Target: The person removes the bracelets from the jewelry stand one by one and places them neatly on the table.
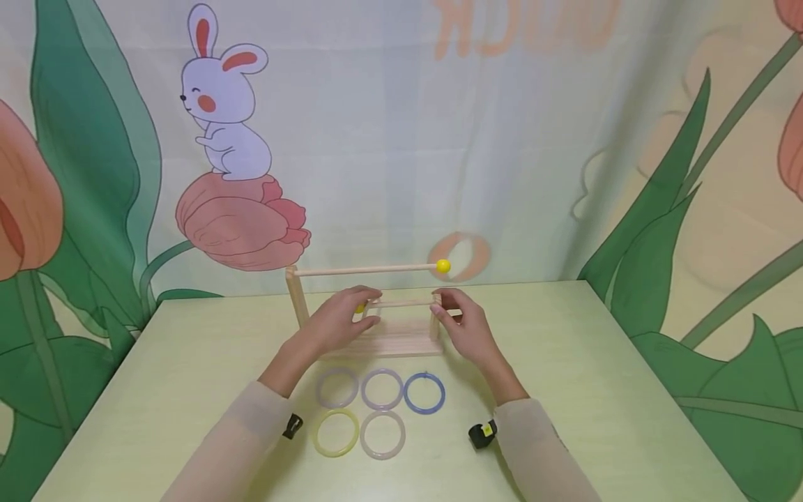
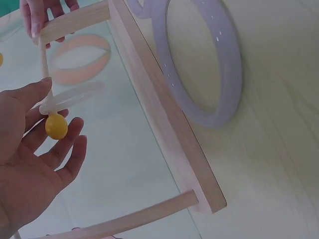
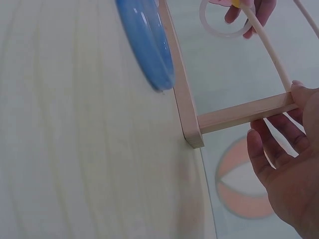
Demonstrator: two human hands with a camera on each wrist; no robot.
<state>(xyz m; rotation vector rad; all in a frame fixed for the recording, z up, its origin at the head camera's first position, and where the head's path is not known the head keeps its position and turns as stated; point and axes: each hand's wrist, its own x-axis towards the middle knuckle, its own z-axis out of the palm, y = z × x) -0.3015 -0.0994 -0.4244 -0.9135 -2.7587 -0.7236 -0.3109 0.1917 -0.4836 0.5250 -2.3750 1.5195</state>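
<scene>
A wooden stand [image 1: 395, 346] has a post at each end, each carrying a horizontal rod. My left hand [image 1: 341, 321] is at the free end of the lower rod [image 1: 404, 303]. Its thumb and fingers pinch a pale translucent ring [image 2: 79, 96] that sits around this rod, just behind the yellow ball [image 2: 56, 126] at the tip. With thumb on top and fingers behind, my right hand [image 1: 464, 324] grips the upper end of the short right post [image 3: 244, 113], where the lower rod joins it.
In front of the stand lie several rings: pale purple ones, a blue ring [image 1: 424, 393], a yellow ring [image 1: 335, 433] and a pale pinkish ring [image 1: 383, 435]. The taller left post [image 1: 297, 296] bears the upper rod [image 1: 364, 270], tipped with another yellow ball [image 1: 443, 266]. A printed curtain [image 1: 376, 139] hangs behind the table.
</scene>
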